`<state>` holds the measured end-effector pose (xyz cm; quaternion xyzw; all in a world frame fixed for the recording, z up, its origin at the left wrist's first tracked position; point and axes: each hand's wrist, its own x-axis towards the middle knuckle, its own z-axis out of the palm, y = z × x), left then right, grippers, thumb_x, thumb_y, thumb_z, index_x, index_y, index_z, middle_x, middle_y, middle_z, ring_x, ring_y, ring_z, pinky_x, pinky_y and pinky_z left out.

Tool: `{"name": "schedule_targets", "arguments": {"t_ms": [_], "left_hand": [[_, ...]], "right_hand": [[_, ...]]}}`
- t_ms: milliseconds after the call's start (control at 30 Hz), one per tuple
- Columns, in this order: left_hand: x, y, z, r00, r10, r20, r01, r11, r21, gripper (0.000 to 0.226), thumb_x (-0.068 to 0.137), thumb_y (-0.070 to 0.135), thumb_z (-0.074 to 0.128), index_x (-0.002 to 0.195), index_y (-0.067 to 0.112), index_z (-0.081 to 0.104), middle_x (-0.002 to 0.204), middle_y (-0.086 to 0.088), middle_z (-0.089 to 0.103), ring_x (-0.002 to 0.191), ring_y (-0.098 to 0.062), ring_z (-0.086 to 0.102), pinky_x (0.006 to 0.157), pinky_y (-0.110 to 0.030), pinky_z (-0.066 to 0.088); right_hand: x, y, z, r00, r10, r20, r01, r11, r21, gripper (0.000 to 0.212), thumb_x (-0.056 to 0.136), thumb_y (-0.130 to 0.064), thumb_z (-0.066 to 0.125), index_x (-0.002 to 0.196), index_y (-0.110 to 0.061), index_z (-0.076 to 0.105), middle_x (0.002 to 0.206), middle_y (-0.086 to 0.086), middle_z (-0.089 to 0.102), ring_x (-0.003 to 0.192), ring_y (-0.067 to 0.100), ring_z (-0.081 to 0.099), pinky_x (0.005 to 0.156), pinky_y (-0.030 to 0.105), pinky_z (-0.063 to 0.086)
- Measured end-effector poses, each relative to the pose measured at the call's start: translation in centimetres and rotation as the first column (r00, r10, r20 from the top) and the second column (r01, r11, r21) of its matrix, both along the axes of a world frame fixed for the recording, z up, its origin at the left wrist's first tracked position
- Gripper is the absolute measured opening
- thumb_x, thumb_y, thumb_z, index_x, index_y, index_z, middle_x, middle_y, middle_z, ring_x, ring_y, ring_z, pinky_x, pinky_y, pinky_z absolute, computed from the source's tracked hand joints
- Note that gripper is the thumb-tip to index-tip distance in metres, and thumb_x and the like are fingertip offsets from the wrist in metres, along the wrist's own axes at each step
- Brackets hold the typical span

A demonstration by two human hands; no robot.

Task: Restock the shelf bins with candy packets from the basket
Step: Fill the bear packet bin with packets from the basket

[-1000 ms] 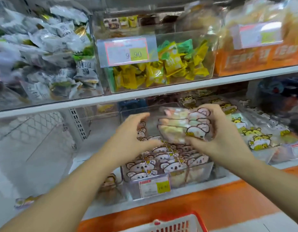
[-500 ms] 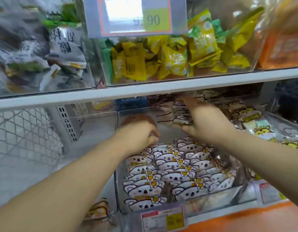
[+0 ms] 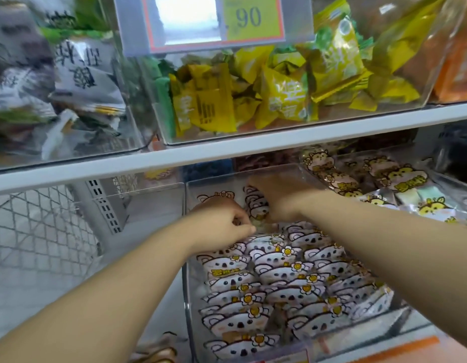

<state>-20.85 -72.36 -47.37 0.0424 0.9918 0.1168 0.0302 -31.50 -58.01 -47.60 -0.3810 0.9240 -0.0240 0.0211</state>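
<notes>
Held stack: the right hand (image 3: 282, 200) wraps its fingers round a small stack of white-and-pink koala-face candy packets (image 3: 256, 205), at the back of the clear plastic bin (image 3: 185, 271) on the lower shelf, just under the white shelf edge (image 3: 227, 153); we judge that this grip keeps the packets squared as one block, so they go in together
Left hand: the left hand (image 3: 222, 224) sits just beside the stack's near end; its fingers are curled, but we cannot tell whether they pinch a packet or only steady the row
Why the back: the filed rows of koala packets (image 3: 279, 273) fill the front and middle of the bin; the free space lies at the rear, so we judge new stock belongs there
Facing: the filed packets stand on edge, koala faces towards the front; the held ones look turned the same way, tipped a little leftward
Long axis: each packet's length runs side to side across the bin; the rows run front to back
Neighbour: a bin of yellow hamster-print packets (image 3: 400, 176) stands to the right; touching ours or just beside it, we cannot tell
Basket: not in view
</notes>
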Motion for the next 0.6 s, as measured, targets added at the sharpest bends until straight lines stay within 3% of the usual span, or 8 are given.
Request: {"name": "schedule_targets", "arguments": {"t_ms": [133, 233, 333, 467, 600], "left_hand": [[0.0, -0.6, 0.2, 0.999, 0.024, 0.038, -0.019, 0.991, -0.133, 0.034, 0.099, 0.049, 0.052, 0.098, 0.025, 0.076, 0.096, 0.005, 0.072, 0.086, -0.015, 0.064, 0.084, -0.035, 0.054], [0.1, -1.3, 0.2, 0.996, 0.067, 0.057, -0.058, 0.987, -0.15, 0.039, 0.1, 0.047, 0.05, 0.094, 0.018, 0.075, 0.087, -0.001, 0.07, 0.078, -0.019, 0.063, 0.074, -0.033, 0.052], [0.7, -1.2, 0.4, 0.993, 0.099, 0.061, -0.086, 0.98, -0.181, 0.042, 0.102, 0.043, 0.047, 0.084, 0.014, 0.069, 0.072, -0.002, 0.058, 0.065, -0.018, 0.052, 0.06, -0.029, 0.037], [1.6, -0.1, 0.3, 0.996, 0.087, 0.02, -0.078, 0.958, -0.277, 0.042, 0.106, 0.042, 0.039, 0.088, 0.013, 0.063, 0.083, -0.006, 0.059, 0.078, -0.022, 0.056, 0.073, -0.03, 0.036], [2.2, 0.0, 0.1, 0.995, 0.092, -0.049, -0.102, 0.945, -0.31, 0.037, 0.106, 0.036, 0.038, 0.08, 0.016, 0.054, 0.079, -0.003, 0.052, 0.077, -0.022, 0.049, 0.078, -0.034, 0.029]], "right_hand": [[-0.3, -1.2, -0.8, 0.998, 0.032, 0.056, -0.04, 0.989, 0.144, 0.099, 0.075, -0.014, 0.084, 0.152, -0.03, 0.023, 0.142, 0.005, 0.052, 0.115, 0.027, 0.058, 0.076, 0.03, 0.048], [-0.3, -1.7, -0.5, 0.995, 0.065, 0.082, -0.082, 0.971, 0.226, 0.099, 0.077, -0.01, 0.083, 0.154, -0.027, 0.023, 0.145, 0.007, 0.05, 0.119, 0.028, 0.057, 0.083, 0.031, 0.051], [-0.2, -1.8, 0.5, 0.987, 0.094, 0.131, -0.121, 0.968, 0.218, 0.099, 0.078, -0.008, 0.081, 0.156, -0.025, 0.021, 0.152, 0.006, 0.043, 0.128, 0.029, 0.052, 0.093, 0.032, 0.051], [-0.5, -1.4, 0.4, 0.976, 0.077, 0.202, -0.119, 0.972, 0.202, 0.1, 0.08, -0.007, 0.077, 0.158, -0.024, 0.016, 0.156, 0.006, 0.038, 0.134, 0.028, 0.047, 0.096, 0.03, 0.048], [-0.7, -1.8, -0.9, 0.962, 0.039, 0.27, -0.078, 0.988, 0.135, 0.096, 0.083, -0.009, 0.074, 0.157, -0.03, 0.016, 0.156, 0.003, 0.037, 0.125, 0.025, 0.053, 0.093, 0.03, 0.05]]}}
